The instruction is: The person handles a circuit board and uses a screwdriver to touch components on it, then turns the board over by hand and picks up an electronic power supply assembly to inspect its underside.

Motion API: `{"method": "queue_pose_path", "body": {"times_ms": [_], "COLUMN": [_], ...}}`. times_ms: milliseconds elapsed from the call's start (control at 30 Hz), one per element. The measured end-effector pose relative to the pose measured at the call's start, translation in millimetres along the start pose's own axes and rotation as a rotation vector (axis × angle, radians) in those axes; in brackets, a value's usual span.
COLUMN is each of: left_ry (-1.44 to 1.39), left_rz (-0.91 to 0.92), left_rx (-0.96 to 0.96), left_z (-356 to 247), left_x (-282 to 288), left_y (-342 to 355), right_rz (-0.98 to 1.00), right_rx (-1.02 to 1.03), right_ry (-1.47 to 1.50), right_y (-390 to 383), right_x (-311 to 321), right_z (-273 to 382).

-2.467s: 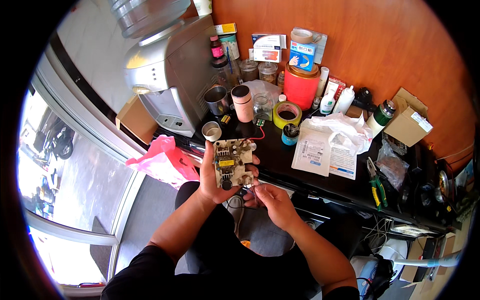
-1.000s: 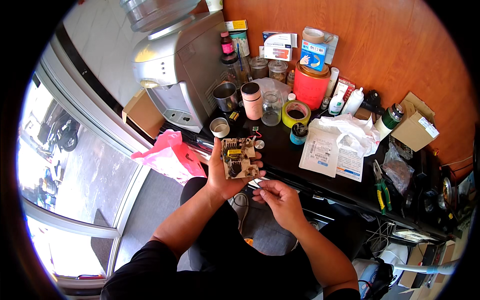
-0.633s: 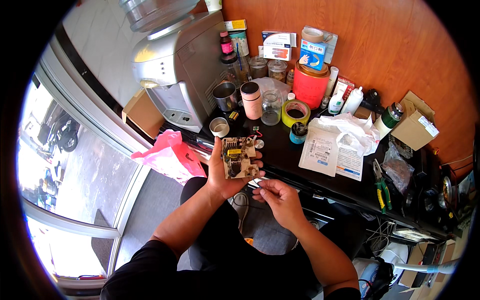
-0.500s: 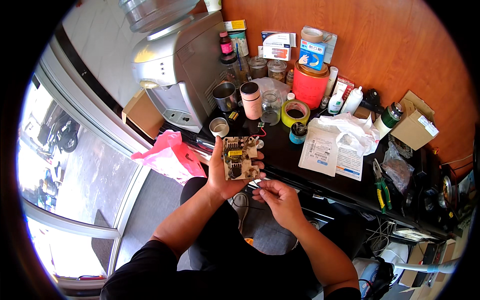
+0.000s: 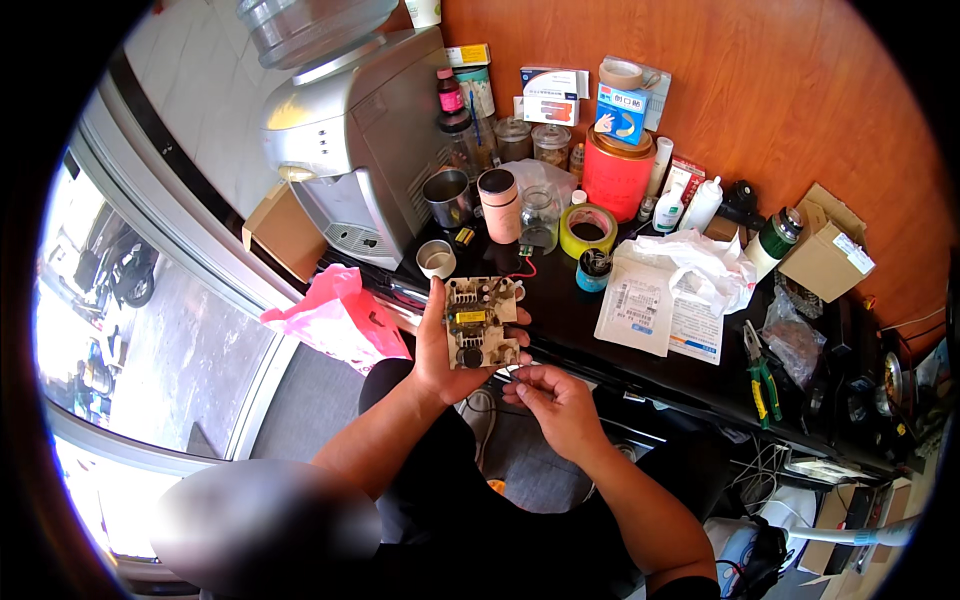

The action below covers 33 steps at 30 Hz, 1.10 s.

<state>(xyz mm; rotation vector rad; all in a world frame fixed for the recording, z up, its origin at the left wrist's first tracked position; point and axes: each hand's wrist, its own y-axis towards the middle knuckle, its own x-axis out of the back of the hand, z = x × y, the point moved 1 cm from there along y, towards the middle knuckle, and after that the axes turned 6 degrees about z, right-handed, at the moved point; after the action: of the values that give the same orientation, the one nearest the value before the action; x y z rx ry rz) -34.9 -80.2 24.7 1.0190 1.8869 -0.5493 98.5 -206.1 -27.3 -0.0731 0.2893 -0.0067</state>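
Note:
My left hand [image 5: 437, 352] lies palm up under a circuit board [image 5: 484, 350], its thumb along the left edge and its fingertips showing past the right edge. The board carries a yellow-labelled part, black components and metal-finned rows. Close to the board's lower right corner, my right hand [image 5: 553, 405] has thumb and forefinger pinched together. A small whitish bit shows by those fingertips, too small to name. Beyond the board, a red wire [image 5: 528, 268] with a small green piece lies on the dark table [image 5: 560, 310].
A pink insulated bottle [image 5: 499, 212], metal cup [image 5: 436, 260], glass jar [image 5: 539, 220] and yellow tape roll [image 5: 587, 232] stand beyond the board. Papers [image 5: 641, 300] and green-yellow pliers [image 5: 763, 377] lie rightward. A water dispenser [image 5: 350, 140] and pink plastic bag [image 5: 338, 317] are leftward.
The board has tipped and shifted slightly downward in my left hand's hold. My right hand stays pinched near its corner. A blurred grey shape now covers part of the lower left.

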Motion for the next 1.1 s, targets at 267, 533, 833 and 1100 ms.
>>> {"method": "queue_pose_path", "body": {"times_ms": [267,533,833,1100], "left_ry": [0.002,0.073,0.281,0.374], "left_rz": [0.086,0.181,0.047,0.085], "left_rx": [0.027,0.253,0.271,0.284], "left_z": [3,12,17,22], "left_x": [-6,0,-3,-2], "left_y": [0,-8,-9,-8], "right_rz": [-0.031,-0.236,-0.406,-0.416], "right_rx": [0.069,0.113,0.406,0.417], "right_ry": [0.011,0.36,0.171,0.188], "right_y": [1,11,4,3], "right_x": [16,44,47,51], "right_z": [11,51,55,58]}}
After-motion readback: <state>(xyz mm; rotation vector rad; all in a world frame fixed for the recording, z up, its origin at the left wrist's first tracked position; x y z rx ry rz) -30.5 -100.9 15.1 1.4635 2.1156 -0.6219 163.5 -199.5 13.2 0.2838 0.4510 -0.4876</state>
